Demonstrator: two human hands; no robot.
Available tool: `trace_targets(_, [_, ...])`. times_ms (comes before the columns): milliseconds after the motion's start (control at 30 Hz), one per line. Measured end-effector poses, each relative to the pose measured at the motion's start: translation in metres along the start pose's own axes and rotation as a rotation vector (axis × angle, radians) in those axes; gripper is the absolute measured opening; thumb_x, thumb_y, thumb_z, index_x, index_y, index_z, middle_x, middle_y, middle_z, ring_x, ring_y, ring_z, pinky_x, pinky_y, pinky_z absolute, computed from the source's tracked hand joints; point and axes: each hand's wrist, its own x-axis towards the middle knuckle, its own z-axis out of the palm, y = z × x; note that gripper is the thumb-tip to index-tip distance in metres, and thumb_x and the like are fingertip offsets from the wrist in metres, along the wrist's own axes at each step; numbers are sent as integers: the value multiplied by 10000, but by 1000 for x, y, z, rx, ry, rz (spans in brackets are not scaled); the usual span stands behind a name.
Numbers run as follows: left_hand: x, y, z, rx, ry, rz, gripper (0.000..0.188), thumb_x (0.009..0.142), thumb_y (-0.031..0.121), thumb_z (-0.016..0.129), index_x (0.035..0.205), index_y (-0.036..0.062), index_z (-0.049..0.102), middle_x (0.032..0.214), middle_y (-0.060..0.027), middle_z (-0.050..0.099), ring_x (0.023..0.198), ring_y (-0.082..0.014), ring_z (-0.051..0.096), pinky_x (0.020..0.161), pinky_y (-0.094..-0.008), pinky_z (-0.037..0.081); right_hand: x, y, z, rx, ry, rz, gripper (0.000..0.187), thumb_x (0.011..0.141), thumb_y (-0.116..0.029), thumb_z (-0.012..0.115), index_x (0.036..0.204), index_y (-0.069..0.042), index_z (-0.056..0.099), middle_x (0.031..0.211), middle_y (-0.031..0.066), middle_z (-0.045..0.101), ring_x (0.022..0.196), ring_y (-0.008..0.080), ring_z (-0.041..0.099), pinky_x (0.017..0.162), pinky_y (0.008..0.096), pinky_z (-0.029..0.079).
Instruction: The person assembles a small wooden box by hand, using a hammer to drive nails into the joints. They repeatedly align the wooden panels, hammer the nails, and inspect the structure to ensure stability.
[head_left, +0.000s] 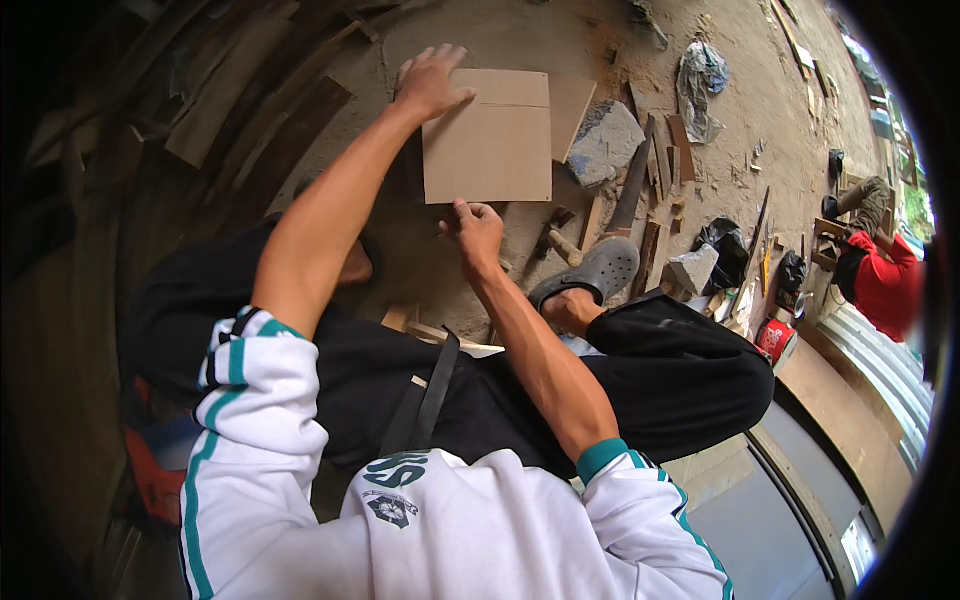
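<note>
A square, light-brown plywood panel lies in front of me, with a thin dark line across its far part and small dark marks at its right corners. My left hand is at its far left corner, fingers spread past the edge and thumb resting on its face. At the near edge, my right hand pinches the panel between thumb and fingers. Another wooden board shows partly from behind its right side. A hammer lies on the ground just right of my right hand, close to my grey clog.
A hand saw and a grey stone block lie to the right, among several wood offcuts. Farther right are a crumpled plastic bag, a black bag and a red can. Planks pile at left. A person in red sits far right.
</note>
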Motion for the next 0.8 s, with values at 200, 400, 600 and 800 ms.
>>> trace_targets(200, [-54, 15, -45, -833, -727, -823, 770, 792, 388, 758, 1380, -24, 479, 1254, -187, 627, 1123, -254, 617, 970, -372, 469, 11, -5, -3, -133, -60, 17, 246, 947, -178, 644, 903, 55, 579, 820, 109, 639, 691, 165, 647, 599, 283, 586])
trace_targets(400, [-79, 14, -22, -837, -471, -753, 685, 798, 292, 783, 1348, -22, 524, 1228, -166, 645, 1072, -232, 630, 939, -350, 484, 38, -1, -4, -348, -40, -160, 302, 937, -231, 645, 878, 65, 652, 788, 116, 696, 683, 158, 669, 611, 296, 554])
trace_targets(600, [-100, 1, -3, -907, -363, -747, 700, 770, 284, 783, 1313, -81, 534, 1160, -222, 671, 1078, -256, 650, 952, -336, 484, 70, 15, -11, -530, -58, -237, 393, 898, -340, 659, 937, 48, 708, 826, 178, 721, 773, 274, 705, 738, 371, 528])
trace_targets(800, [-98, 17, -48, -835, -632, -1071, 420, 806, 233, 769, 1096, -61, 690, 919, -111, 720, 879, -141, 674, 785, -298, 545, 55, -16, -14, -763, -106, -214, 412, 894, -370, 652, 955, 32, 716, 831, 187, 721, 789, 294, 711, 766, 385, 527])
